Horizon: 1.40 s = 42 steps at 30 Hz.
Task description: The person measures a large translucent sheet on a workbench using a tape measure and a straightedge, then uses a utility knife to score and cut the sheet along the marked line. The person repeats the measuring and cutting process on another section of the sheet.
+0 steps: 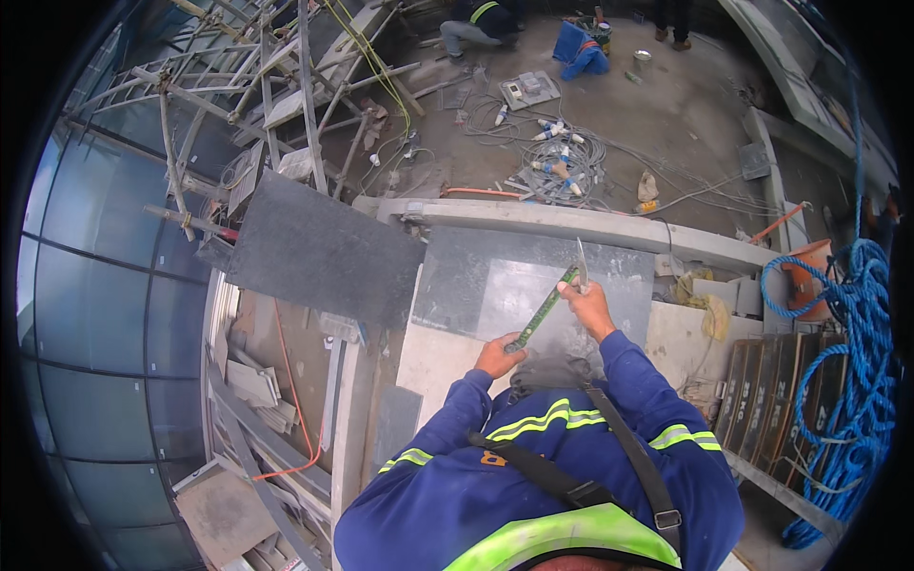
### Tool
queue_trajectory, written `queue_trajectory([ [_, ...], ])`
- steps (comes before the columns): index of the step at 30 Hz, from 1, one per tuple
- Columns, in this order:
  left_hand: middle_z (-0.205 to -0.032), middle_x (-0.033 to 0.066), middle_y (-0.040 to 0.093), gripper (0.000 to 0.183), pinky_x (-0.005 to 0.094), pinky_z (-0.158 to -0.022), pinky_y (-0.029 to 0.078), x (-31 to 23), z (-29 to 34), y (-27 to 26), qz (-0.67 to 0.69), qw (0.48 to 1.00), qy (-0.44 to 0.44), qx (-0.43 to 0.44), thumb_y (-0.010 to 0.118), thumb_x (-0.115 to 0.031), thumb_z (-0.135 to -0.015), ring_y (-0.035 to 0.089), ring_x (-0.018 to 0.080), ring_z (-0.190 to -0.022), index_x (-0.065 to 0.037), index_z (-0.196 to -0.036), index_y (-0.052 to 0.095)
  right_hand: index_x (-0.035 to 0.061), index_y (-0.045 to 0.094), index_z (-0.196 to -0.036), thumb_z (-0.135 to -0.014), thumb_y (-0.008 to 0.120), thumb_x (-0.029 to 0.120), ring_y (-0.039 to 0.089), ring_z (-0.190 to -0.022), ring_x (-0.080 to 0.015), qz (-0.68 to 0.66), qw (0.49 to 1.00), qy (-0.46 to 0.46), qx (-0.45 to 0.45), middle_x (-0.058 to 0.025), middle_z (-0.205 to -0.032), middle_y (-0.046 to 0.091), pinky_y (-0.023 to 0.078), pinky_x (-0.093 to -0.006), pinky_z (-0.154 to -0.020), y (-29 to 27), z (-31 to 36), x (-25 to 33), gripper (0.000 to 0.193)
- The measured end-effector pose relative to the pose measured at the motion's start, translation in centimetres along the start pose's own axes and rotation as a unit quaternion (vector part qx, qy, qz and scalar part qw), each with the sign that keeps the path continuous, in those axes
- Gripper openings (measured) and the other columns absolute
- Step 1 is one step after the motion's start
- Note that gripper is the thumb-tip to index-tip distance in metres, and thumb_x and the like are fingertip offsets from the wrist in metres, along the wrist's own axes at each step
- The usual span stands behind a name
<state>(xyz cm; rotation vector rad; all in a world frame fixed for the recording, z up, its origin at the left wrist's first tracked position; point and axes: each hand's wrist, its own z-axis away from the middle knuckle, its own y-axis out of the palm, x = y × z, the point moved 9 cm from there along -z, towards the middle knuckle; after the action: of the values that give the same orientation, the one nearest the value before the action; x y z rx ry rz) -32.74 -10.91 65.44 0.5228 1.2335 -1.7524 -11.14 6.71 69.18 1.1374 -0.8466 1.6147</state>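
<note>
Two dark grey stone slabs dominate the view, and both lie flat across the top of a high structure, far above a concrete floor [685,105] strewn with cables. The larger slab [324,252] rests at an angle to the left, one corner overhanging the scaffold poles [190,124], apparently parked there out of the way. The second slab [514,285] sits squarely on the pale surface [433,366] in front of the person, close under the hands, where it can be reached without leaning out over the drop.

At the right, a thick bundle of blue rope [857,324] hangs in loops beside a row of dark curved panels [776,381] stood on edge, stacked that way to take little room.

Over the near slab the person holds a long green level [541,310] slanted between both hands. The left hand [497,357] is closed around its lower end; the right hand [590,303] wraps the upper end, and its grip also pins a thin, pale, blade-like tool [581,259] that points upward from the fingers. Both grips look fully closed, with no gap visible around the level. What the blade is exactly is too small to tell.
</note>
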Motion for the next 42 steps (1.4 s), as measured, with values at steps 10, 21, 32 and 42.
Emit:
queue_trajectory([
  [10, -0.108, 0.0142, 0.079, 0.059, 0.0423, -0.088, 0.061, 9.4, 0.9, -24.2, 0.083, 0.960, -0.167, -0.209, 0.084, -0.033, -0.082, 0.076, 0.0277, -0.094, -0.010, -0.136, 0.074, 0.0016, 0.075, -0.122, -0.098, 0.076, 0.039, 0.050, -0.060, -0.0069, 0.028, 0.999, -0.021, 0.018, -0.0029, -0.087, 0.070, 0.036, -0.0253, -0.053, -6.9, 1.7, 5.3, 0.044],
  [21, -0.097, 0.0074, 0.072, 0.039, 0.0499, -0.065, 0.061, 10.7, 18.6, -62.1, 0.428, 0.616, -0.166, -0.640, 0.081, -0.045, -0.086, 0.072, 0.0267, -0.082, -0.017, -0.111, 0.071, 0.0047, 0.073, -0.121, -0.100, 0.074, 0.040, 0.049, -0.056, -0.0065, 0.013, 0.987, 0.150, -0.062, -0.0034, -0.088, 0.070, 0.033, -0.0246, -0.047, -13.8, 5.3, -7.2, 0.041],
  [32, -0.113, 0.0036, 0.077, 0.042, 0.0382, -0.083, 0.060, 2.4, 0.1, -31.0, 0.024, 0.984, -0.134, 0.115, 0.077, -0.035, -0.098, 0.071, 0.0158, -0.094, -0.010, -0.131, 0.074, 0.0048, 0.076, -0.125, -0.100, 0.073, 0.040, 0.072, -0.092, -0.0243, 0.191, 0.956, 0.007, 0.221, -0.0113, -0.101, 0.078, 0.055, -0.0379, -0.085, 3.6, 4.9, 5.5, 0.043],
  [42, -0.084, 0.0020, 0.067, 0.048, 0.0437, -0.054, 0.060, -15.7, -7.3, -39.4, 0.079, 0.987, -0.026, -0.139, 0.073, -0.046, -0.097, 0.068, 0.0188, -0.062, -0.010, -0.129, 0.069, 0.0063, 0.078, -0.118, -0.098, 0.078, 0.029, 0.067, -0.089, -0.0152, -0.025, 0.973, -0.051, 0.224, -0.0045, -0.095, 0.075, 0.053, -0.0346, -0.082, 2.7, 9.4, 11.6, 0.030],
])
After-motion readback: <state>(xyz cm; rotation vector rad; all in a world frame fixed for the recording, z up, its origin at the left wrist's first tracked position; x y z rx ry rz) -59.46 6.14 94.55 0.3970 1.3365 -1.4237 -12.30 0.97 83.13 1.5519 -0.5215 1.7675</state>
